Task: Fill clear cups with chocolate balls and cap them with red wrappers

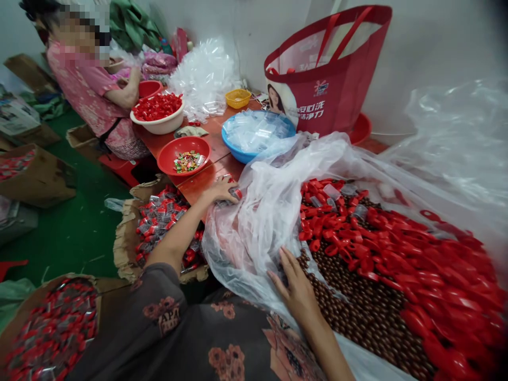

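Observation:
At the table's edge, my left hand [222,191] is curled over a few small clear plastic containers with red parts [236,194], beside a bunched clear plastic sheet [265,206]. My right hand [297,283] lies on the sheet's near fold with fingers apart, holding nothing. Right of it spread many small brown balls [357,312], partly covered by a heap of red plastic pieces [428,270]. A few clear plastic cups [332,191] lie among the red pieces. Below my left arm, a torn cardboard box [125,238] holds many red-and-clear filled containers [159,217].
On the table [220,151] stand a red bowl [164,153] of small colourful pieces, a blue basin [234,151] of clear plastic parts, a white bowl [159,126] of red pieces and a red bag [337,100]. Another person [87,90] sits at the far left.

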{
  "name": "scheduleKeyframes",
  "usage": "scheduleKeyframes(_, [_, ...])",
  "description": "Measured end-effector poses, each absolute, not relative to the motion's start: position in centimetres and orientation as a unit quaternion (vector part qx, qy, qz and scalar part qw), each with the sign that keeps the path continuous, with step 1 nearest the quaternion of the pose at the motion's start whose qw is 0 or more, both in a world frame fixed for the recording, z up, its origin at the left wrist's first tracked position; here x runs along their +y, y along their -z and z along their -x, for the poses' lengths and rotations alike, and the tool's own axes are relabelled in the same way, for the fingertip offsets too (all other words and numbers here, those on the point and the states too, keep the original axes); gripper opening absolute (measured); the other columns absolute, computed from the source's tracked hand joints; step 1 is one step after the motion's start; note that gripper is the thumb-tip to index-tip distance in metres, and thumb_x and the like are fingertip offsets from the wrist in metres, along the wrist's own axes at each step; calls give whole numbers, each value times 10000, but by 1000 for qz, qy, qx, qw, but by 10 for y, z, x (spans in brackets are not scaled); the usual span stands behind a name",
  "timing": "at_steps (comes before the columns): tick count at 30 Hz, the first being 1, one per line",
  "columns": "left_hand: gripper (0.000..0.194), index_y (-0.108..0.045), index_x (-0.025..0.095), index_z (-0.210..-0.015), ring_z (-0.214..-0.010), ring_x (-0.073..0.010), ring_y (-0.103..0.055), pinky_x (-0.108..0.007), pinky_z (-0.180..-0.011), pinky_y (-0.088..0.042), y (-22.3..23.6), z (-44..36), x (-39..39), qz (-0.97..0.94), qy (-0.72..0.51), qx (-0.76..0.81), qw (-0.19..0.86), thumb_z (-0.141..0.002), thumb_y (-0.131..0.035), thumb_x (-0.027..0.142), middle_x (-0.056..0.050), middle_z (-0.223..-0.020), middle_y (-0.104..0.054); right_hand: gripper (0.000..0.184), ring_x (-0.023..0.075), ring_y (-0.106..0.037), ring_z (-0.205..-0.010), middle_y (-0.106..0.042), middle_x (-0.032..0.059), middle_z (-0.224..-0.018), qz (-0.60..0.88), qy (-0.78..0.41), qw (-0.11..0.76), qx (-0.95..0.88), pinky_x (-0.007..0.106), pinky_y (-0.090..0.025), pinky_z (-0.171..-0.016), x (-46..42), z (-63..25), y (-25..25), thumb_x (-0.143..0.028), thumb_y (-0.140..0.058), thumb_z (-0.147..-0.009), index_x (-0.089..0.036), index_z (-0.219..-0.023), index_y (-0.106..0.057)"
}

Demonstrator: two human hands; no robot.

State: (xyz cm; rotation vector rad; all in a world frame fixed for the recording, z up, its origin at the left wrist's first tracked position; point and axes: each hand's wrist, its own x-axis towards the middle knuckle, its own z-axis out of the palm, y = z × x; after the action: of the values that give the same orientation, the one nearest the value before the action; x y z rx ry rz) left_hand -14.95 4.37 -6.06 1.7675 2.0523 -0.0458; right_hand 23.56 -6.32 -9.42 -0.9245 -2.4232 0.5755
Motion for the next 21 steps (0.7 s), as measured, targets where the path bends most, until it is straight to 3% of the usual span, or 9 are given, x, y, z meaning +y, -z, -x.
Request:
scheduleKeyframes(6, [941,-495,337,-1412,-1474,-437,-40,-597,-1145,-195,52,177,34,-640,31,725,254,-575,-729,698,-85,-1636,-118,638,290,-506,-1335,-448,142,-1499,331,-210,246,-886,478,-501,-1056,-62,-236,99,-338,-544,-944,-275,-1524,-286])
scheduleKeyframes(12, [712,-623,298,-1272,-1428,-338,-243,-452,-1178,-228,52,205,18,-651,22,720,240,-624,-747,565,-52,-1594,-229,552,297,-521,-1322,-463,132,-1492,323,-214,264,-883,485,-507,-1047,-62,-237,102,-341,-544,-941,-286,-1471,-402])
scheduleKeyframes(21, [722,-619,271,-1294,-1464,-357,-193,-457,-1191,-206,56,242,-112,-614,3,754,233,-631,-789,499,-71,-1608,-208,522,323,-534,-1301,-458,153,-1482,306,-220,267,-887,514,-519,-1029,-61,-238,106,-333,-548,-939,-274,-1446,-442])
